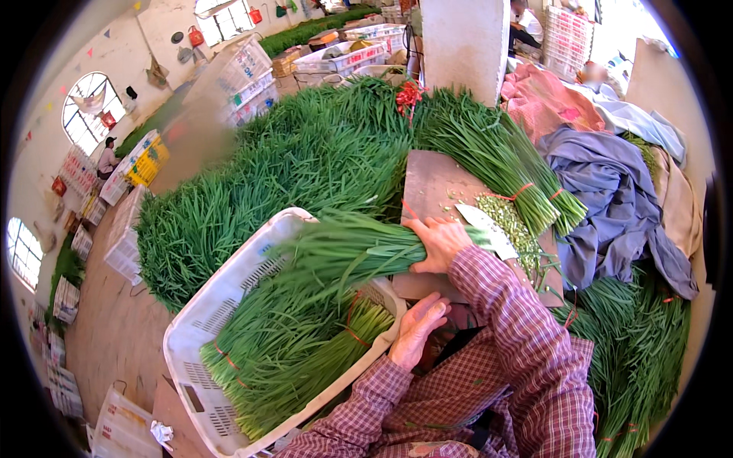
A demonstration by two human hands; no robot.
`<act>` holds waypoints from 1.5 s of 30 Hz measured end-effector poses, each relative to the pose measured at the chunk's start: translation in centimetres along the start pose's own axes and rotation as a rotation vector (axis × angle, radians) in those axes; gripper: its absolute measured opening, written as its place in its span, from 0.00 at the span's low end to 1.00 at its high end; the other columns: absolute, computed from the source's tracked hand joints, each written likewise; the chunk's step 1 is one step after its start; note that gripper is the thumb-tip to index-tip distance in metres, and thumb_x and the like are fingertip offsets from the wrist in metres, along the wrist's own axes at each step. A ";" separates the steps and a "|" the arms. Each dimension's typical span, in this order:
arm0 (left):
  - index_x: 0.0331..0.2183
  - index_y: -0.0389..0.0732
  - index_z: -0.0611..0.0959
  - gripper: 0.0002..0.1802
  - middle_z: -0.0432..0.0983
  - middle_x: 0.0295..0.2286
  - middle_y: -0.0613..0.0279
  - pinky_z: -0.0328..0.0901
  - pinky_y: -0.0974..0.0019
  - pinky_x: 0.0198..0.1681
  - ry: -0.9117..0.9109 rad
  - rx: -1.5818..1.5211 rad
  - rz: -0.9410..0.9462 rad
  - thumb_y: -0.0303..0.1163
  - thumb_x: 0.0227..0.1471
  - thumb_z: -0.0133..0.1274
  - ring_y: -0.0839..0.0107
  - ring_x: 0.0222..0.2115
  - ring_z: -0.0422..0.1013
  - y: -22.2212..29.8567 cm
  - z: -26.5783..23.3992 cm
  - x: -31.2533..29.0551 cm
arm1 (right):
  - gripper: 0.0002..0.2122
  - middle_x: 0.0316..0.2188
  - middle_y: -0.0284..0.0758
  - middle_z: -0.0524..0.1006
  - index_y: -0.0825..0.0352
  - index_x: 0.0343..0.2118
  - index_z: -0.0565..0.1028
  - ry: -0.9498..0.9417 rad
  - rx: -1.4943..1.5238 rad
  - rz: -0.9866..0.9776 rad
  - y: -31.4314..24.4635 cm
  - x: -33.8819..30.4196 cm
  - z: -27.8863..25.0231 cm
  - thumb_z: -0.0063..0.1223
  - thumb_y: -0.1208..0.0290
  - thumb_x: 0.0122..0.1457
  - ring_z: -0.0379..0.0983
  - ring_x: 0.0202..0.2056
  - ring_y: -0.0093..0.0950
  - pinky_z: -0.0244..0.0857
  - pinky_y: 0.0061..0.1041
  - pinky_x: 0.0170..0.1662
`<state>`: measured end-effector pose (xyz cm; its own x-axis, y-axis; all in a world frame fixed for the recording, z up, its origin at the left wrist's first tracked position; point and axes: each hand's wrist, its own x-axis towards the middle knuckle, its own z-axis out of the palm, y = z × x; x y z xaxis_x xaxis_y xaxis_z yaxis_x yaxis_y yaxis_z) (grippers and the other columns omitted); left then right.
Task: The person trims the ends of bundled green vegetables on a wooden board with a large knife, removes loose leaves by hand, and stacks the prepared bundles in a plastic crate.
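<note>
My right hand [439, 243] grips a bunch of garlic chives [359, 248] near its cut end. The leaves hang out to the left over a white plastic crate [271, 221] and are blurred. Inside the crate lie more chive bunches [305, 343] tied with red bands. My left hand [418, 330] is held beside the crate's right rim, fingers stretched out and holding nothing. Right of my right hand, a knife blade [489, 229] lies on a wooden board [431, 179] among chopped stem ends [508, 217]; its handle is hidden. Two tied bunches [508, 168] rest across the board's far side.
A large heap of chives [282, 153] spreads beyond the crate. Grey cloth [603, 191] and pink cloth [546, 99] lie at the right, above another chive pile [634, 351]. A white pillar [466, 49] stands behind the board. Other crates [126, 244] and people are farther off.
</note>
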<state>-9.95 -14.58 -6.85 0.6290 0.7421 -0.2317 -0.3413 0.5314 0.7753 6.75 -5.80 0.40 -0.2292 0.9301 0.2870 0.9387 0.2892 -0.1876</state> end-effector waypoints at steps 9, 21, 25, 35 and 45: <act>0.54 0.35 0.68 0.34 0.70 0.48 0.59 0.67 0.62 0.49 0.074 -0.207 0.360 0.40 0.49 0.61 0.68 0.46 0.69 8.4 -0.9 1.7 | 0.46 0.42 0.53 0.76 0.72 0.58 0.59 0.176 0.802 0.313 -7.0 -6.3 -1.7 0.65 0.44 0.43 0.75 0.44 0.47 0.68 0.40 0.48; 0.51 0.34 0.72 0.25 0.73 0.46 0.61 0.65 0.65 0.50 0.213 -0.277 0.442 0.27 0.51 0.57 0.69 0.44 0.71 8.1 1.6 -3.0 | 0.26 0.46 0.39 0.74 0.71 0.54 0.65 0.682 1.489 0.515 -11.7 -7.5 -0.8 0.61 0.71 0.53 0.73 0.45 0.27 0.68 0.27 0.49; 0.52 0.36 0.71 0.25 0.73 0.47 0.61 0.65 0.64 0.51 0.169 -0.307 0.433 0.25 0.52 0.56 0.69 0.46 0.70 7.9 1.1 -4.2 | 0.25 0.47 0.36 0.74 0.70 0.55 0.65 0.644 1.533 0.532 -11.9 -8.3 -0.3 0.58 0.72 0.55 0.72 0.44 0.26 0.67 0.26 0.49; 0.55 0.34 0.67 0.27 0.70 0.49 0.57 0.66 0.67 0.49 0.111 0.142 0.509 0.32 0.56 0.54 0.70 0.46 0.69 10.8 5.9 -4.8 | 0.52 0.58 0.59 0.60 0.77 0.63 0.46 0.332 0.895 0.477 -11.8 -14.3 -1.0 0.66 0.48 0.47 0.64 0.57 0.47 0.61 0.41 0.58; 0.32 0.32 0.85 0.18 0.82 0.30 0.58 0.70 0.70 0.38 -0.111 0.757 0.189 0.40 0.55 0.53 0.72 0.30 0.77 14.7 -1.6 -8.5 | 0.37 0.49 0.38 0.72 0.70 0.57 0.62 0.250 1.944 0.474 -7.3 -15.3 1.5 0.65 0.57 0.47 0.72 0.48 0.31 0.67 0.32 0.53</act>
<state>-21.46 -12.42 5.55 0.6876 0.7256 -0.0267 0.0936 -0.0522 0.9942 3.03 -21.85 -4.01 0.0987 0.9950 -0.0135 -0.6090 0.0497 -0.7916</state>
